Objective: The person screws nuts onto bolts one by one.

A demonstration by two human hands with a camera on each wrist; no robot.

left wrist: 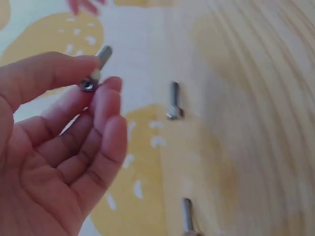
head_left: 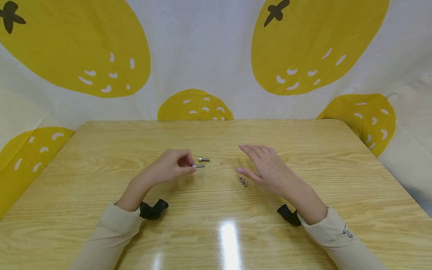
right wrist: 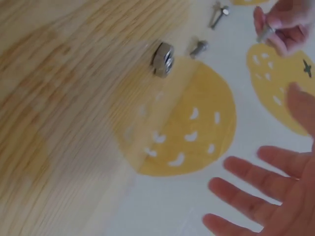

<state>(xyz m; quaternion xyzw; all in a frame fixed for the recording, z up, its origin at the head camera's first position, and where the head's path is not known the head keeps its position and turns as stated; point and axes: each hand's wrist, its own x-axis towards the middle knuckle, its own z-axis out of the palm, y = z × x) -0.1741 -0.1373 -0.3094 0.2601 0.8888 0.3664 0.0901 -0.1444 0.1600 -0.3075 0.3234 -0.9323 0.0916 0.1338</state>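
Note:
My left hand (head_left: 168, 165) pinches a small silver socket-head bolt (left wrist: 105, 55) between thumb and fingertips, its shank pointing out to the right. A second bolt (head_left: 204, 159) lies on the table just beyond those fingertips. The left wrist view has another bolt (left wrist: 187, 214) on the table, cut by the lower border; in the head view the left hand seems to cover it. My right hand (head_left: 270, 167) holds nothing, fingers straight and spread apart. Near its thumb, two small hex nuts (head_left: 243, 182) lie close together; they overlap in the right wrist view.
Under everything is a wood-grain table (head_left: 209, 210) with a glare spot toward the front. A white cloth (head_left: 202, 45) printed with yellow fruit hangs along its back and sides. A black wrist mount (head_left: 153, 210) sits at the left cuff, another wrist mount (head_left: 289, 215) at the right.

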